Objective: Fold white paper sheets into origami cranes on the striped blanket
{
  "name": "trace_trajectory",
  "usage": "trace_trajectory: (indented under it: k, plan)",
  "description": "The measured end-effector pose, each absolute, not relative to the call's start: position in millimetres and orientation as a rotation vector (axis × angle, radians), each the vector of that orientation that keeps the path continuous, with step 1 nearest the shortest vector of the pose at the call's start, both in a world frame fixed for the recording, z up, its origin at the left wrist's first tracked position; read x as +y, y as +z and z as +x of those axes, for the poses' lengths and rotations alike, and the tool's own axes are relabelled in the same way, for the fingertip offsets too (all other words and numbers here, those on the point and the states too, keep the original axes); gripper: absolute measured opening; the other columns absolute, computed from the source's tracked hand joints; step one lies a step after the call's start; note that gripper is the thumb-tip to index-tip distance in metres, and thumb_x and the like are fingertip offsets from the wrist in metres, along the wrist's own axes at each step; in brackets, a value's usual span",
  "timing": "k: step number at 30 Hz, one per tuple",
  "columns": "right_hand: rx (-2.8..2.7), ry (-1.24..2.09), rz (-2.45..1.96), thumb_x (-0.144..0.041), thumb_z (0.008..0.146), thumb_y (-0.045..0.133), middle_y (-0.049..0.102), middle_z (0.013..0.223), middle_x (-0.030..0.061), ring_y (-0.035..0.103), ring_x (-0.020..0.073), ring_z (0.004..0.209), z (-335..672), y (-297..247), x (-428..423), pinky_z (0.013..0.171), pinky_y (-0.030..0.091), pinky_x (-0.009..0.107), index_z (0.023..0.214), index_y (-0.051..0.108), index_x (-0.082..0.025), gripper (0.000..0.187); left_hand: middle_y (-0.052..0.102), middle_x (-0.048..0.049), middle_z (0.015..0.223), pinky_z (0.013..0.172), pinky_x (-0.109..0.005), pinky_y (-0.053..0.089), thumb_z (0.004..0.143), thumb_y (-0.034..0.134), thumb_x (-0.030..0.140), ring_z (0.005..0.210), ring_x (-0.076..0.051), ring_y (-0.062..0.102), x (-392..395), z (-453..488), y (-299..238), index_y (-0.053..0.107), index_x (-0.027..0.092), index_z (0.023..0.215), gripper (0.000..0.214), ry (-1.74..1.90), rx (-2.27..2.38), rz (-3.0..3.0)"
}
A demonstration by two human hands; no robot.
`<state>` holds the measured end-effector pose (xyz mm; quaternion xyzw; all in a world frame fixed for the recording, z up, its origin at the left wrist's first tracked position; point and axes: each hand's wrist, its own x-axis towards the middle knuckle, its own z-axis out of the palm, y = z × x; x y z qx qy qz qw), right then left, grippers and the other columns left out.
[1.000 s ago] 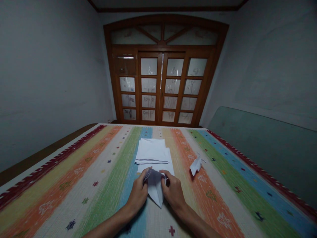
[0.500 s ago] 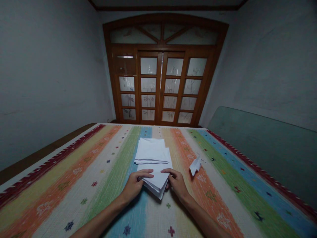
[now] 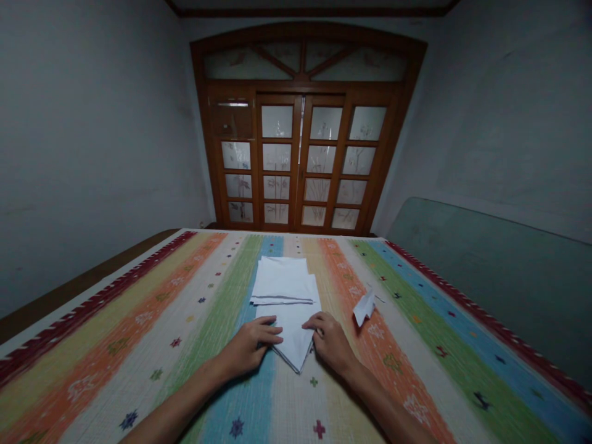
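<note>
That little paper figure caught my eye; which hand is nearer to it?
The right hand. It is left of the paper figure and closer to the person, not touching it; the left hand is farther left, across the pointed paper.

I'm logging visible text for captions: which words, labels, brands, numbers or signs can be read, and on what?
None can be read.
The folded paper under the hands, the white sheets beyond it and the folded paper figure show no writing.
The tablecloth and door panes bear only decorative motifs.
</note>
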<state>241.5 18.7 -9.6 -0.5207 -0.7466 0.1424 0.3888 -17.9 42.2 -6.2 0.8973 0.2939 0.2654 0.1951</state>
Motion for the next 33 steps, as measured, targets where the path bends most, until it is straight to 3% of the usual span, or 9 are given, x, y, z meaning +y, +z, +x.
trace_trajectory:
  k: [5,10,15,18,28,33]
  plan:
    - [-2.093,0.224,-1.241,0.003,0.075,0.053,0.066,0.103,0.0118,0.058,0.0261,0.102,249,-7,16,0.091,0.050,0.040,0.094,0.078,-0.019,0.039,0.071,-0.0090,0.126,0.106,-0.051,0.047,0.087,0.055,0.009,0.129,-0.029,0.057,40,-26,12,0.073,0.023,0.116,0.038,0.645,0.726,2.687]
    - [-2.277,0.177,-1.102,0.006,0.072,0.055,0.066,0.107,0.0111,0.052,0.0269,0.107,253,2,13,0.091,0.051,0.040,0.098,0.076,-0.019,0.042,0.074,-0.0078,0.121,0.106,-0.049,0.047,0.088,0.059,0.015,0.125,-0.029,0.060,41,-31,23,0.074,0.022,0.111,0.028,0.649,0.692,2.753]
    - [-2.366,0.198,-1.015,0.006,0.071,0.054,0.067,0.104,0.0106,0.053,0.0265,0.104,253,5,11,0.088,0.051,0.038,0.097,0.074,-0.018,0.040,0.077,-0.0071,0.113,0.102,-0.046,0.048,0.092,0.060,0.019,0.117,-0.028,0.063,42,-32,21,0.076,0.020,0.104,0.020,0.643,0.701,2.777]
    - [-2.340,0.260,-1.016,0.006,0.070,0.054,0.066,0.106,0.0109,0.056,0.0250,0.103,253,5,9,0.090,0.051,0.038,0.106,0.072,-0.017,0.046,0.077,-0.0074,0.112,0.101,-0.045,0.049,0.092,0.063,0.024,0.115,-0.028,0.063,43,-33,18,0.075,0.021,0.106,0.018,0.666,0.725,2.755]
    - [-2.275,0.504,-1.072,-0.019,0.075,0.075,0.060,0.115,0.0108,0.058,0.0254,0.105,258,7,7,0.095,0.049,0.040,0.120,0.069,-0.020,0.046,0.075,-0.0089,0.116,0.098,-0.042,0.050,0.091,0.065,0.031,0.115,-0.027,0.061,42,-34,12,0.070,0.022,0.115,0.026,0.669,0.798,2.704]
    - [-2.239,0.520,-1.089,-0.023,0.077,0.077,0.064,0.113,0.0112,0.060,0.0255,0.103,257,7,8,0.092,0.050,0.039,0.115,0.072,-0.020,0.038,0.076,-0.0081,0.110,0.094,-0.039,0.052,0.098,0.055,0.028,0.109,-0.025,0.064,42,-30,10,0.072,0.023,0.111,0.022,0.722,0.830,2.715]
